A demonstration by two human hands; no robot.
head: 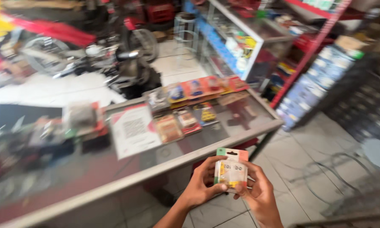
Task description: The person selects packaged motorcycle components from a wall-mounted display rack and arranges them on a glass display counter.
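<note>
Small packet (pixel 231 171) between both hands (before the glass counter (pixel 164 160)); motorcycle (pixel 126 63) behind, shelves (pixel 257 38) right.

A glass-topped bench (pixel 223 141) with a pale metal edge runs across the shop, blurred at its left end. Flat coloured packets (pixel 185 120) lie under the glass near its far right corner, beside a white printed sheet (pixel 133 131). The floor (pixel 291 156) is pale tile. Red-framed shelves (pixel 316 42) stand at the right, and a motorcycle (pixel 126 55) is parked beyond the bench in daylight.
</note>
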